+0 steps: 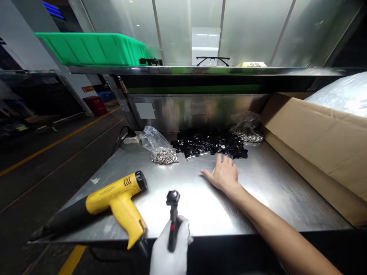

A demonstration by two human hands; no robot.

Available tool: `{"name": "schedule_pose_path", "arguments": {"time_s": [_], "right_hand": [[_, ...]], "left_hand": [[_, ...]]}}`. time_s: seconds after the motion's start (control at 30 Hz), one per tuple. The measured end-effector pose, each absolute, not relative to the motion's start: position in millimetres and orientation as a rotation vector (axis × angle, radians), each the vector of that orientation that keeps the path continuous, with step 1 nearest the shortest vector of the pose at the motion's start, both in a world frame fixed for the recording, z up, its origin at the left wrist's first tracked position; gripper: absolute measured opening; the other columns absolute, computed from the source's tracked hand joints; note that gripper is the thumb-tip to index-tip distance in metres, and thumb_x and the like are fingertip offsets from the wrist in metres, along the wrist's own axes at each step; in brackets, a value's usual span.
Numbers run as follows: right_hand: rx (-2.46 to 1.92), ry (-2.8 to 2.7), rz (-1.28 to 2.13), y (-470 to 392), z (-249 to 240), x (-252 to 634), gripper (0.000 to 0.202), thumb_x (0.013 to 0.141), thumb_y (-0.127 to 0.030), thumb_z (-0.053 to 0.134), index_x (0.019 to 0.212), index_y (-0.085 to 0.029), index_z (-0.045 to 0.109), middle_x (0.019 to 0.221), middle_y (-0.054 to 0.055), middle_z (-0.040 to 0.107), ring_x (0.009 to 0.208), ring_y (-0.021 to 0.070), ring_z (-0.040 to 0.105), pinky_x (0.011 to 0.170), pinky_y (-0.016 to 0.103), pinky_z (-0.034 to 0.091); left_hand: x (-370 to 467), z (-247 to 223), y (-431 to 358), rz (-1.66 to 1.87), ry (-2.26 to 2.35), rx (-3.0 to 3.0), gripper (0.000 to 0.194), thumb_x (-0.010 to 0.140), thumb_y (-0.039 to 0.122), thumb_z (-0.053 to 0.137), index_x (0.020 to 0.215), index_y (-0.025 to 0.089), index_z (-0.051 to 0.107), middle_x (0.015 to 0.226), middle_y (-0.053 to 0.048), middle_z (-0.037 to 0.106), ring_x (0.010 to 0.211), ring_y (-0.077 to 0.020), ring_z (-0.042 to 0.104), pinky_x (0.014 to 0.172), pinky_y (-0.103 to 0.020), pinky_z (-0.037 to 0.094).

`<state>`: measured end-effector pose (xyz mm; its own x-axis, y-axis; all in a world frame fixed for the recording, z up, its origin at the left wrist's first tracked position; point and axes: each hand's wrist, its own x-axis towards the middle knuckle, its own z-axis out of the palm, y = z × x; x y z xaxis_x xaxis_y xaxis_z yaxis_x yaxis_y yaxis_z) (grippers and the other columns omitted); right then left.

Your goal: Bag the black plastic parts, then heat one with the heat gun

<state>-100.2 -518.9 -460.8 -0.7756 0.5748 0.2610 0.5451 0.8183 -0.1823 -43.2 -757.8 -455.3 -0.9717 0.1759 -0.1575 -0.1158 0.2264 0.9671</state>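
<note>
My left hand (172, 244), in a white glove, is closed around a slim black handle-like piece (173, 225) with a red mark. A small black block with a shiny fastener shows at its upper end. Bare, my right hand (225, 173) reaches over the metal table, its thumb stretched out to the side and its fingers apart. Its fingertips are at the near edge of a pile of small black parts (212, 142); nothing shows in it. An L-shaped metal key (197, 155) lies at the front of the pile.
A yellow heat gun (114, 194) lies at the left table edge (100, 241). Clear bags of small metal pieces (164, 156) flank the pile. A cardboard box (315, 145) stands on the right. The shelf above holds a green bin (91, 49) and glasses (212, 60).
</note>
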Motion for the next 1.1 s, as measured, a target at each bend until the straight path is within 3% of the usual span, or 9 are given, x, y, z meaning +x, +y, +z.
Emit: {"name": "schedule_pose_path", "arguments": {"time_s": [0.07, 0.2, 0.27, 0.57, 0.7, 0.87, 1.03, 1.1], "right_hand": [[-0.82, -2.732, 0.157, -497, -474, -101, 0.086, 0.082, -0.075, 0.047, 0.135, -0.006, 0.046, 0.125, 0.026, 0.052, 0.114, 0.0381, 0.047, 0.093, 0.049, 0.038], [-0.363, -2.806, 0.196, -486, -483, -135, 0.037, 0.099, -0.037, 0.037, 0.122, -0.017, 0.058, 0.122, 0.013, 0.057, 0.111, 0.0255, 0.049, 0.095, 0.037, 0.037], [-0.257, -2.847, 0.162, -486, -480, -157, 0.031, 0.099, -0.029, 0.037, 0.111, -0.018, 0.063, 0.113, 0.011, 0.061, 0.107, 0.0238, 0.05, 0.093, 0.035, 0.037], [-0.027, -2.924, 0.167, -485, -476, -206, 0.031, 0.099, -0.041, 0.043, 0.101, -0.023, 0.069, 0.103, 0.008, 0.058, 0.1, 0.0214, 0.05, 0.085, 0.032, 0.037], [0.045, -2.959, 0.128, -486, -476, -206, 0.025, 0.099, -0.034, 0.046, 0.101, -0.017, 0.065, 0.105, 0.009, 0.058, 0.1, 0.0218, 0.05, 0.086, 0.032, 0.037], [0.105, -2.97, 0.083, -494, -475, -194, 0.027, 0.102, -0.026, 0.034, 0.103, -0.012, 0.057, 0.106, 0.014, 0.061, 0.1, 0.0237, 0.053, 0.091, 0.036, 0.037], [-0.056, -2.832, 0.495, -487, -450, -155, 0.03, 0.104, -0.033, 0.032, 0.116, -0.015, 0.052, 0.089, 0.007, 0.068, 0.077, 0.0205, 0.061, 0.075, 0.032, 0.043], [-0.096, -2.686, 0.703, -479, -438, -122, 0.032, 0.103, -0.033, 0.034, 0.126, -0.018, 0.05, 0.096, 0.006, 0.069, 0.08, 0.0192, 0.064, 0.075, 0.031, 0.046]], "left_hand": [[-49, -452, -740, 1.837, 2.13, 0.199, 0.037, 0.082, 0.056, 0.061, 0.072, 0.02, 0.061, 0.062, -0.002, 0.061, 0.064, -0.0202, 0.059, 0.067, -0.031, 0.05], [-59, -458, -723, 1.897, 1.92, 0.152, 0.036, 0.085, 0.053, 0.06, 0.075, 0.018, 0.058, 0.063, -0.001, 0.057, 0.058, -0.015, 0.053, 0.058, -0.027, 0.046], [-63, -461, -723, 1.906, 1.832, 0.122, 0.035, 0.085, 0.052, 0.061, 0.081, 0.017, 0.059, 0.063, -0.001, 0.055, 0.056, -0.0131, 0.051, 0.055, -0.025, 0.044], [-78, -470, -735, 1.931, 1.538, 0.304, 0.043, 0.089, 0.056, 0.053, 0.087, 0.014, 0.058, 0.067, -0.003, 0.053, 0.058, -0.0126, 0.051, 0.055, -0.026, 0.043], [-77, -475, -736, 1.94, 1.609, 0.314, 0.041, 0.089, 0.055, 0.053, 0.09, 0.015, 0.059, 0.069, -0.003, 0.055, 0.061, -0.0127, 0.05, 0.058, -0.026, 0.043], [-78, -473, -733, 1.859, 1.975, 0.455, 0.041, 0.091, 0.054, 0.048, 0.094, 0.016, 0.062, 0.067, -0.002, 0.055, 0.06, -0.0146, 0.051, 0.059, -0.028, 0.045], [-87, -476, -732, 1.565, 2.421, 0.865, 0.029, 0.092, 0.043, 0.049, 0.102, 0.02, 0.063, 0.081, -0.005, 0.063, 0.074, -0.0206, 0.062, 0.07, -0.032, 0.05], [-90, -479, -731, 1.418, 2.541, 1.027, 0.024, 0.091, 0.038, 0.051, 0.102, 0.021, 0.063, 0.084, -0.006, 0.064, 0.078, -0.0214, 0.062, 0.073, -0.033, 0.05]]}}
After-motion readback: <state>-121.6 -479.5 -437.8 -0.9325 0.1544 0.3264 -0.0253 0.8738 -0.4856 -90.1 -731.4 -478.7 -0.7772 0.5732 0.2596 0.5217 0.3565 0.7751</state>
